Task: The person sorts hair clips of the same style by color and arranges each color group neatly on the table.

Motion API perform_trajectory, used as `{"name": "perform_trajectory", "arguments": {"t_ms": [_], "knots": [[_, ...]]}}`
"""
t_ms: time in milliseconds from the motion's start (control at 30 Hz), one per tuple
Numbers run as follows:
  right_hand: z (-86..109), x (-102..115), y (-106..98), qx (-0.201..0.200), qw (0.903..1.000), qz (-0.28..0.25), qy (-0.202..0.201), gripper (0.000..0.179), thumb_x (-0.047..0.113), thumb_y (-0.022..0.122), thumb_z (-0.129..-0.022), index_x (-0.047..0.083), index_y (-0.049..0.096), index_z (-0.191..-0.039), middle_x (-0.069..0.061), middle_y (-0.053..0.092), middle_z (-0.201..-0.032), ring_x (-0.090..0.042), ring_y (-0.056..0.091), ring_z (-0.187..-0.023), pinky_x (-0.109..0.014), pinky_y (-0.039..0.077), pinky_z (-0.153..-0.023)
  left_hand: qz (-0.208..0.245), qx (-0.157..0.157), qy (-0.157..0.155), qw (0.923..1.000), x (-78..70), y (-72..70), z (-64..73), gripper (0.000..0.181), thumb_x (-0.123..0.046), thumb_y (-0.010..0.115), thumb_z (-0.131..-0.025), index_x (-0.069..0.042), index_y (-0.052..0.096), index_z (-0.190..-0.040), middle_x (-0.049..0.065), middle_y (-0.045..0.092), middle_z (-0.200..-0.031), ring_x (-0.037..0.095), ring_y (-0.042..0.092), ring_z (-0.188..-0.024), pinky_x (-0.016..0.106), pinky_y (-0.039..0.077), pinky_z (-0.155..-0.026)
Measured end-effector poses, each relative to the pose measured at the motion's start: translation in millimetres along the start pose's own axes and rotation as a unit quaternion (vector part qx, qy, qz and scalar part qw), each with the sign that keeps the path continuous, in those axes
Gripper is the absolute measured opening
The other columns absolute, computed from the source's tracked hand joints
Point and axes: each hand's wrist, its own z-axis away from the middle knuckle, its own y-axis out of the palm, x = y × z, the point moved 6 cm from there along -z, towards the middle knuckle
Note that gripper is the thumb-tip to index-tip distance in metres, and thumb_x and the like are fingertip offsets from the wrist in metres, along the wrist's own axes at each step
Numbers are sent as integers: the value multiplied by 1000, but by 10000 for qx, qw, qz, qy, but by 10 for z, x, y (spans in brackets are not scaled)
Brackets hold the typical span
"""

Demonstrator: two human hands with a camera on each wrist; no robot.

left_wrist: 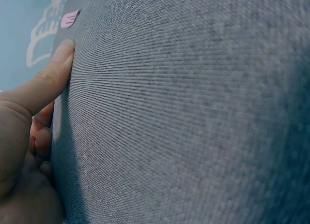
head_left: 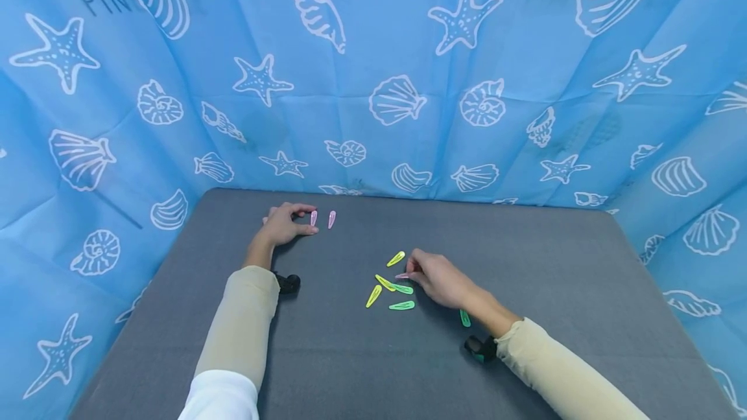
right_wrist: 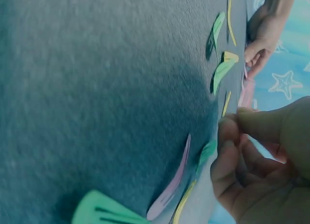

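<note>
At the far left of the table, my left hand (head_left: 284, 223) holds a pink hair clip (head_left: 314, 218) on the cloth between thumb and index finger. A second pink clip (head_left: 331, 220) lies just right of it, also showing near the thumb as a pink clip (left_wrist: 69, 19) in the left wrist view. Close to the middle, my right hand (head_left: 441, 277) pinches another pink hair clip (head_left: 403, 275) between thumb and fingertips. Yellow clips (head_left: 373, 295) and green clips (head_left: 401, 305) lie left of that hand. Under it, the right wrist view shows one more pink clip (right_wrist: 172, 190).
A green clip (head_left: 465, 317) lies beneath the right wrist, near a black wrist camera (head_left: 481, 347). The grey table (head_left: 350, 368) ends at a blue curtain (head_left: 373, 31) with shell and starfish prints behind and at both sides.
</note>
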Motion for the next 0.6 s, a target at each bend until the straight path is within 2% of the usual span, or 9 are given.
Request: {"name": "perform_trajectory", "arguments": {"t_ms": [100, 233, 367, 500, 600], "knots": [[-12, -25, -67, -243, 9995, -203, -58, 5, 2, 63, -98, 6, 67, -98, -2, 63, -90, -8, 54, -77, -24, 48, -69, 16, -1, -45, 10000, 0, -9, 8, 60, -42, 79, -88, -29, 58, -144, 10, 52, -137, 38, 33, -134, 58, 24, -107], [-34, -118, -114, -346, 9963, -725, 311, 9, 3, 63, -99, 4, 72, -101, -6, 64, -93, -10, 59, -77, -22, 50, -69, 37, -7, -46, 10000, -9, -20, 19, 60, -42, 79, -88, -29, 59, -143, 11, 52, -137, 39, 32, -134, 59, 23, -107], [-61, -204, -114, -243, 9890, -1333, 597, 10, 3, 63, -99, 1, 71, -103, -9, 65, -95, -14, 66, -80, -23, 55, -70, 26, -12, -54, 10000, -10, -20, 22, 60, -42, 79, -89, -29, 59, -143, 11, 52, -137, 39, 32, -134, 59, 24, -107], [-97, -235, -101, -82, 9779, -1998, 611, 11, -2, 62, -96, -5, 67, -106, -12, 63, -92, -20, 70, -79, -31, 60, -71, 7, -22, -31, 10000, -13, -18, 24, 60, -42, 79, -89, -28, 59, -144, 11, 52, -137, 39, 32, -134, 59, 23, -107], [-133, -226, -99, -23, 9745, -2180, 530, 17, -1, 62, -95, -6, 65, -111, -14, 64, -93, -19, 68, -78, -32, 60, -71, 25, -32, -9, 10000, -23, -12, 25, 60, -41, 79, -89, -27, 59, -144, 11, 53, -137, 39, 32, -135, 60, 23, -107]]}}
